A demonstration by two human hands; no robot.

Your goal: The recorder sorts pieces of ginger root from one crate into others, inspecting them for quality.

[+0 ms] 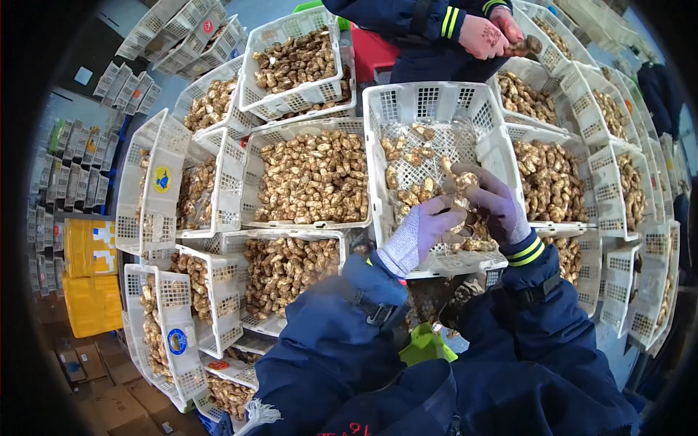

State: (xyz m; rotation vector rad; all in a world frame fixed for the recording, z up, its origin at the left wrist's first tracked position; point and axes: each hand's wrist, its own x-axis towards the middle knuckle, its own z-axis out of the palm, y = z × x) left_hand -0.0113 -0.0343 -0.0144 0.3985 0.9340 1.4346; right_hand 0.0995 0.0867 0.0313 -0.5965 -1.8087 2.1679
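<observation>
Both my hands wear purple and grey knit gloves and are over a white perforated plastic crate [433, 267]. My right hand [493, 204] is closed around a pale brown mushroom [464, 184] with its fingertips. From the left, my left hand [431, 223] reaches in, its fingers closed at the lower end of the same mushroom. My fingers partly hide it. Below the hands, more mushrooms [474, 243] lie at the near right corner of the crate. A loose group of mushrooms [417, 193] rests on its lattice floor, with a few farther back.
Crates full of mushrooms stand close on the left [313, 180] and right [548, 180]. Stacked crates [289, 71] rise at the back left. Across from me, a person's pink-gloved hands [485, 38] hold a dark mushroom [526, 47]. Yellow boxes [91, 305] stand far left.
</observation>
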